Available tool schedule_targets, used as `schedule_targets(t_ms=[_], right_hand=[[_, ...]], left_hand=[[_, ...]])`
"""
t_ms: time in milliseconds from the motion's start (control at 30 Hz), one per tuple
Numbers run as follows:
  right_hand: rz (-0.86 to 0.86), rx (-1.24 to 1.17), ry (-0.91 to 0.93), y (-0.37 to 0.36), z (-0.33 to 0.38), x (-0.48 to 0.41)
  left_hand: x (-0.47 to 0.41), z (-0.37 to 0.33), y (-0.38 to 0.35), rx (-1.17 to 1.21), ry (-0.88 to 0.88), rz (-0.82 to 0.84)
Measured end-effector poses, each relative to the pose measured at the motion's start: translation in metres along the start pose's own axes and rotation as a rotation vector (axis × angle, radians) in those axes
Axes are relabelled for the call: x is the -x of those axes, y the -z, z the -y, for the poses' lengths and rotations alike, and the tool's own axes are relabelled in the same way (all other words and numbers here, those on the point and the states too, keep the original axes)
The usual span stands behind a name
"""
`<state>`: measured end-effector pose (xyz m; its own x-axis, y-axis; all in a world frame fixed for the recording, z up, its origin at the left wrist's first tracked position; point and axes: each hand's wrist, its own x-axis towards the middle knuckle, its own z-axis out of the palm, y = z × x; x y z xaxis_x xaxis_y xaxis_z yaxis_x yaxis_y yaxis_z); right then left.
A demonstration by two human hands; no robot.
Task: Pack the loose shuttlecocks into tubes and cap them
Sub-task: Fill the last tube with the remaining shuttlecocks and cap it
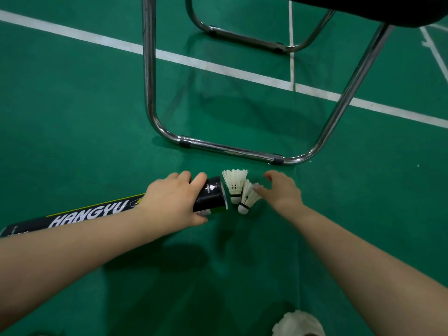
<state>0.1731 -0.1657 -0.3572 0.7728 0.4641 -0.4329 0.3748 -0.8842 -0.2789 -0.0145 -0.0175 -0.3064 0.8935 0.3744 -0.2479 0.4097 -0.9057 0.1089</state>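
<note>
A long black shuttlecock tube point(92, 214) with white lettering lies across the green floor, its open mouth pointing right. My left hand point(174, 202) grips it near that mouth. Just right of the mouth lie two white feather shuttlecocks, one point(234, 184) closest to the tube and a second point(248, 198) leaning against it. My right hand point(281, 190) hovers beside the second one, fingers spread, fingertips touching or nearly touching its feathers. More white shuttlecock feathers point(299, 323) show at the bottom edge.
A chrome-framed chair point(230, 149) stands right behind the shuttlecocks, its floor rail close to my fingers and its dark seat point(388, 10) at the top right. White court lines point(97, 40) cross the green floor point(72, 117).
</note>
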Motion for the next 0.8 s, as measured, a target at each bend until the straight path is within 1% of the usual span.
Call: schedule_targets(t_ms=[67, 133, 200, 267, 333, 367, 400, 433, 467, 567, 633, 733, 800], right_hand=[[0.052, -0.038, -0.05, -0.014, -0.002, -0.006], [0.052, -0.147, -0.066, -0.019, -0.003, -0.004], [-0.045, -0.357, -0.066, -0.018, -0.003, 0.005], [-0.229, -0.637, -0.038, -0.014, 0.001, 0.021], [-0.379, -0.844, -0.007, -0.012, 0.012, 0.038], [-0.398, -0.929, 0.006, -0.011, 0.021, 0.045], [-0.381, -1.019, 0.04, -0.012, 0.032, 0.05], [-0.339, -1.095, 0.089, -0.013, 0.043, 0.055], [-0.285, -1.119, 0.14, -0.014, 0.052, 0.059], [-0.097, -0.945, 0.205, -0.02, 0.067, 0.063], [0.079, -0.846, 0.202, -0.017, 0.071, 0.066], [0.348, -0.765, 0.181, -0.002, 0.072, 0.071], [0.514, -0.753, 0.206, 0.004, 0.075, 0.072]], left_hand=[[-0.003, 0.001, -0.002, 0.003, 0.001, -0.007], [-0.006, 0.003, -0.002, 0.007, 0.007, -0.009], [-0.007, 0.004, -0.003, 0.012, 0.018, -0.015], [-0.008, 0.004, -0.003, 0.009, 0.025, -0.003], [-0.008, 0.005, -0.003, 0.016, 0.03, 0.004], [-0.009, 0.004, -0.002, 0.018, 0.032, 0.006], [-0.009, 0.004, -0.003, 0.02, 0.033, 0.007], [-0.008, 0.004, -0.003, 0.024, 0.033, 0.006], [-0.008, 0.003, -0.003, 0.03, 0.032, 0.006], [-0.007, 0.003, -0.002, 0.035, 0.03, 0.0], [-0.006, 0.003, -0.002, 0.031, 0.035, -0.007], [-0.003, 0.005, -0.002, 0.027, 0.033, 0.004], [0.0, 0.005, -0.002, 0.023, 0.024, 0.009]])
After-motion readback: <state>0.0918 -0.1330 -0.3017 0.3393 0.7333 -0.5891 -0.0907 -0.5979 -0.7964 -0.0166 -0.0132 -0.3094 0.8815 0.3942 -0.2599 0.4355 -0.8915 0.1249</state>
